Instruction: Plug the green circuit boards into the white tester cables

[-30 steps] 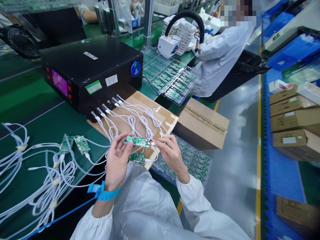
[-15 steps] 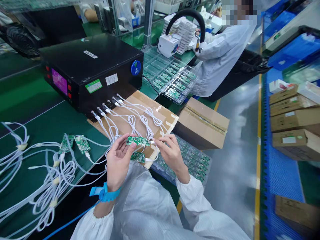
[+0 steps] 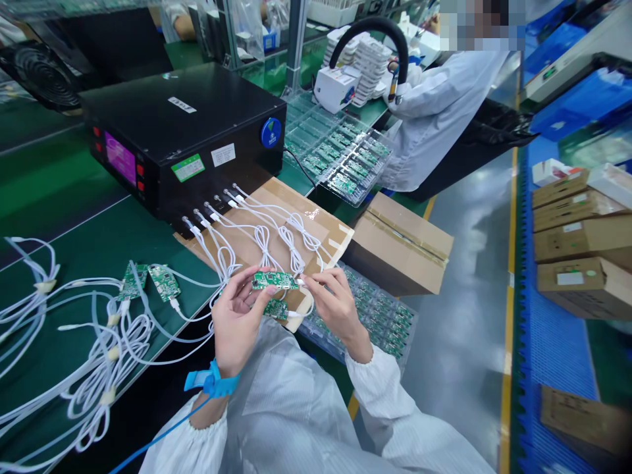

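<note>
A green circuit board (image 3: 274, 280) is held by its left end between the thumb and fingers of my left hand (image 3: 239, 316), which wears a blue wrist strap. At the board's right end, my right hand (image 3: 333, 299) pinches a white cable plug (image 3: 300, 281). Just below, a second green board (image 3: 275, 309) with a white cable lies over the cardboard sheet (image 3: 276, 191). Bundled white cables (image 3: 290, 250) run from the black box (image 3: 187, 125) across the cardboard. Two more boards (image 3: 164, 283) rest on the green table at left, joined to cables.
Coiled white cables (image 3: 108, 362) cover the left table. A cardboard box (image 3: 399, 243) stands to the right, beside a clear tray of boards (image 3: 385, 316). Another board tray (image 3: 340, 158) lies farther back, near a person in a white coat (image 3: 439, 112). Cartons (image 3: 577, 237) line the far right.
The view has shifted slightly. Both hands keep nearly the same hold on the board and the plug.
</note>
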The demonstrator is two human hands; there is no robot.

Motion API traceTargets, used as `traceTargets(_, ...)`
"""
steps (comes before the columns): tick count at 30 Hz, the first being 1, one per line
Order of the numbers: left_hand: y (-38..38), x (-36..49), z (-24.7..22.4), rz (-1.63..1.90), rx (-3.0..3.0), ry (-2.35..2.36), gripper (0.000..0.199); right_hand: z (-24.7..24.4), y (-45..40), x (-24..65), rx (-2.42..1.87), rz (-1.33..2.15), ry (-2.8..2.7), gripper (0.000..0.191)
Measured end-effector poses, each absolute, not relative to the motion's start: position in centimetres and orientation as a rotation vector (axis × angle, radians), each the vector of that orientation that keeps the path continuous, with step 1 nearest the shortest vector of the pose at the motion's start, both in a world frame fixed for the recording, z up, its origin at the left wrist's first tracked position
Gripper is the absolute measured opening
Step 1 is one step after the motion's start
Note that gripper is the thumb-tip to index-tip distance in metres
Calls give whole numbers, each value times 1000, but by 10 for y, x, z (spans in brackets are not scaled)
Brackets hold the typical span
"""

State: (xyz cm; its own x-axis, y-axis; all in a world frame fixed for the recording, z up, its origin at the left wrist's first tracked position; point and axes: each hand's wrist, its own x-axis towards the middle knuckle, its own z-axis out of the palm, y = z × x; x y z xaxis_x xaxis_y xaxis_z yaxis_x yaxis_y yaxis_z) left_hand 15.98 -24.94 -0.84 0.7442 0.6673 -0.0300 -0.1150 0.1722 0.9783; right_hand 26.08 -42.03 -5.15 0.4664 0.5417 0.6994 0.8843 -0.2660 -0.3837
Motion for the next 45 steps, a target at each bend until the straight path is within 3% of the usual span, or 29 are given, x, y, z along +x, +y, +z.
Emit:
traceTargets(7,-252,165,-7,557,1282,538,53,-56,-438,279,-1992,-491,-992,26)
traceTargets(12,-254,170,0,519,1312,451,44,-84,-475,309,-2308,-245,-519,45)
traceTargets(16,-254,170,3,472,1318,422,39,-87,-486,323,-2042,224,-441,45)
traceTargets(21,-258,172,5,441,1395,452,37,-58,-451,321,-1563,-62,-234,30)
traceTargets(26,-264,181,9,304,1200,393,43,-33,-399,305,-1252,212,-377,32)
traceTargets(45,-266,188,4,216,1111,449,43,-21,-376,289,-1187,310,-412,24)
